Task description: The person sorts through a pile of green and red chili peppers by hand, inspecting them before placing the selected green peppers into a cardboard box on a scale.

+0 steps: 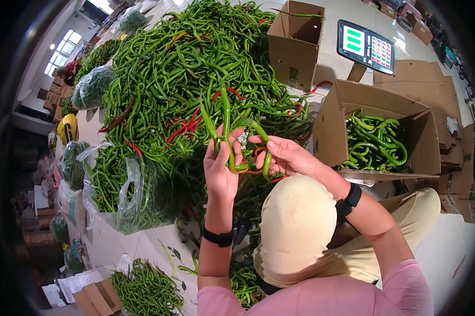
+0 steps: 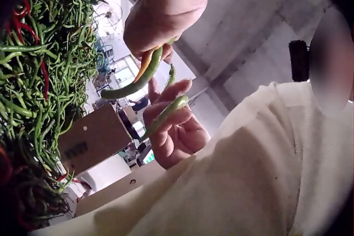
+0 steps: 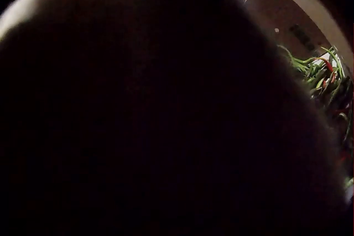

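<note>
In the head view my left hand [image 1: 222, 171] grips a few long green chili peppers [image 1: 226, 113], their ends sticking up past the fingers. The left wrist view shows a curved green pepper [image 2: 135, 85] and an orange one [image 2: 145, 65] poking out of that hand. Close beside it, my right hand [image 1: 290, 157] pinches a bent green chili pepper [image 1: 268, 158] between thumb and fingers. Below and beyond both hands spreads a large heap of green chili peppers [image 1: 179, 68] with some red ones mixed in. The right wrist view is mostly dark.
To the right stands an open cardboard box [image 1: 327, 126] partly filled with green peppers. Behind it are a scale display [image 1: 366, 46] and another cardboard box [image 1: 295, 52]. Clear plastic bags [image 1: 132, 195] of peppers lie at left. My bent knee [image 1: 299, 226] rises just below the hands.
</note>
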{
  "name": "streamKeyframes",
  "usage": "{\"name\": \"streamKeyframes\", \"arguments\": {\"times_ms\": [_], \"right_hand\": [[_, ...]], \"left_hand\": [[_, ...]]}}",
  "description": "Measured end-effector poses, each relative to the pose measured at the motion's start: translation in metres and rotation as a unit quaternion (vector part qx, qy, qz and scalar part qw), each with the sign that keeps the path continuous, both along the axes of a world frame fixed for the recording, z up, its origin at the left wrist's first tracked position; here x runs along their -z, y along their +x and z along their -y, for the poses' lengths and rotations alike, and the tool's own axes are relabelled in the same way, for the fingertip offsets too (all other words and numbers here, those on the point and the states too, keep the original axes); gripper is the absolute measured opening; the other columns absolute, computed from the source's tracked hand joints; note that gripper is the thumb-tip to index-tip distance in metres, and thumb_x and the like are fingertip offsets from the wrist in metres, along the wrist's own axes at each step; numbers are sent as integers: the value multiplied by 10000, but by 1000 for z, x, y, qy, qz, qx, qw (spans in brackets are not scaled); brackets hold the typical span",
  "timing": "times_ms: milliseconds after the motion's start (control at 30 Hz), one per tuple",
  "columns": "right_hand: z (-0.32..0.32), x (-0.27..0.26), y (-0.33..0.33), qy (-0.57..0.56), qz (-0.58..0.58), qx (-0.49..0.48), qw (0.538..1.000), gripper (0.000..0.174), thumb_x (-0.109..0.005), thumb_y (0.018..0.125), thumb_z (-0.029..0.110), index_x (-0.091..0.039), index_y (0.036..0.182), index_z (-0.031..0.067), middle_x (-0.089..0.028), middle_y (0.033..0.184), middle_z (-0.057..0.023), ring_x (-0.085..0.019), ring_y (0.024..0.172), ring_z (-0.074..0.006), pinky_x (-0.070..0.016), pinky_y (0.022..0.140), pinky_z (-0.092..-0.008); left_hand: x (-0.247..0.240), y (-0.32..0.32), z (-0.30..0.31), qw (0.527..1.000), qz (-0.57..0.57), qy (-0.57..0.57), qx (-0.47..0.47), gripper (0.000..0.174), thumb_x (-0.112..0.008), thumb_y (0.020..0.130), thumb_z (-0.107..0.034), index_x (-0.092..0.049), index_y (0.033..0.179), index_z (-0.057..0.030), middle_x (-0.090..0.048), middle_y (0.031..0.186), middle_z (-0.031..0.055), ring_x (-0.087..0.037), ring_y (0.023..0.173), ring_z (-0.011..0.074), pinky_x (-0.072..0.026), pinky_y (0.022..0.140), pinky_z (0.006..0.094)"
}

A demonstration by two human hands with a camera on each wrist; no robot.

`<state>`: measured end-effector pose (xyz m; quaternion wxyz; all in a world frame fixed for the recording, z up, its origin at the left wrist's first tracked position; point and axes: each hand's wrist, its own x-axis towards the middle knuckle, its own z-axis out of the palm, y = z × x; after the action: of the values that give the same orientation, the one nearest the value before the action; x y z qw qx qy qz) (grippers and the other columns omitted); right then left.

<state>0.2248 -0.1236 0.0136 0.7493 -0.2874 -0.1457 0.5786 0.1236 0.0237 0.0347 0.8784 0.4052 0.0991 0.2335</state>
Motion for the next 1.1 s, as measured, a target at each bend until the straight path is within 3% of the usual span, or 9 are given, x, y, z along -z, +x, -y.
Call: {"name": "streamKeyframes", "arguments": {"times_ms": [300,400,500,533,633,733,867,1000,1100], "right_hand": [[-3,0,6,-8,-9,63,998,311,-466,933,203,-478,1198,40,-597,900,-42,-531,656,-53,-496,637,-198],[-2,-5,7,2,-10,72,997,302,-473,929,184,-482,1193,37,-590,900,-32,-535,681,-55,-500,647,-199],[-1,-6,8,11,-15,81,997,296,-487,921,156,-486,1191,36,-588,896,-30,-539,693,-57,-500,648,-198],[-2,-6,8,14,-18,83,996,294,-494,917,145,-488,1189,35,-588,898,-30,-541,695,-58,-500,649,-198],[-2,-9,8,8,-25,94,995,295,-519,901,117,-497,1183,34,-590,901,-30,-540,690,-58,-493,638,-194],[-1,-15,7,-6,-26,107,994,302,-548,883,103,-508,1175,37,-590,905,-27,-534,678,-57,-482,620,-188],[-1,-24,6,-11,1,114,993,291,-602,853,127,-551,1130,54,-593,869,-8,-513,649,-43,-439,557,-170],[6,-41,7,-85,40,73,993,188,-651,823,183,-614,974,77,-602,762,12,-459,534,-23,-348,466,-168],[5,-46,6,-79,75,92,990,151,-640,827,160,-601,944,73,-609,780,-2,-488,544,-49,-363,488,-182]], "left_hand": [[10,-7,3,997,-31,74,2,357,-494,899,-76,-457,1249,-21,-581,996,71,-498,794,97,-412,730,247],[6,-8,8,992,-75,104,17,412,-513,891,-110,-413,1276,-6,-560,1004,76,-497,856,140,-394,750,274],[-1,-8,15,992,-70,96,51,413,-505,896,-113,-402,1278,3,-561,1001,73,-507,919,153,-395,763,279],[1,-7,14,992,-61,91,64,425,-504,899,-130,-383,1282,9,-558,1016,85,-511,975,169,-413,830,320],[2,-7,14,995,-39,44,80,429,-505,898,-139,-377,1281,6,-553,1031,102,-512,1003,187,-411,908,382],[5,-9,12,995,-35,-7,91,394,-458,911,-92,-374,1279,23,-568,1043,113,-555,977,206,-408,947,390],[11,-17,3,980,-80,40,176,386,-454,894,-42,-395,1268,37,-573,990,93,-561,951,190,-414,917,342],[-7,-21,10,950,-149,173,211,343,-480,862,-6,-478,1201,43,-600,968,76,-558,925,152,-418,884,296],[-14,-20,12,948,-146,198,204,335,-491,862,-13,-490,1194,33,-607,974,72,-560,923,144,-418,876,285]]}}
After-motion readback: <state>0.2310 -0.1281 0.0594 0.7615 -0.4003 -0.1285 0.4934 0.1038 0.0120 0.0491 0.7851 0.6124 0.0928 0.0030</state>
